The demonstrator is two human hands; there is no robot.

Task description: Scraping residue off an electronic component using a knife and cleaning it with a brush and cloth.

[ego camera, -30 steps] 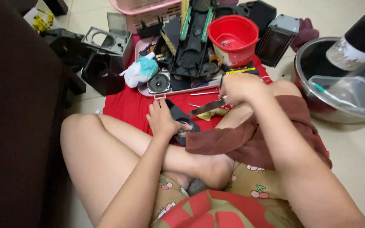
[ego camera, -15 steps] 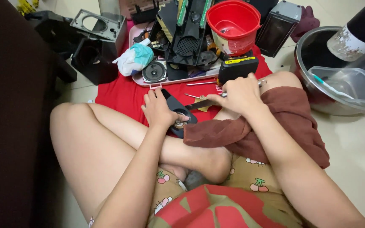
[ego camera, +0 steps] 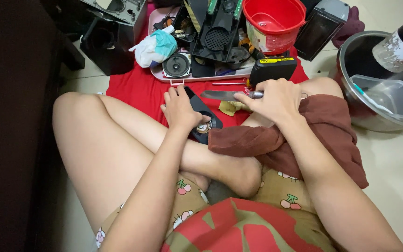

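Centre frame: our right hand (ego camera: 276, 100) fist-clenched on knife (ego camera: 225, 95) | left hand (ego camera: 180, 109) pressing black speaker part (ego camera: 204, 122) | risk: blade slips toward left fingers, bare leg.

Red bucket (ego camera: 274, 23), red cloth (ego camera: 136, 88) (silver knife (ego camera: 225, 95))
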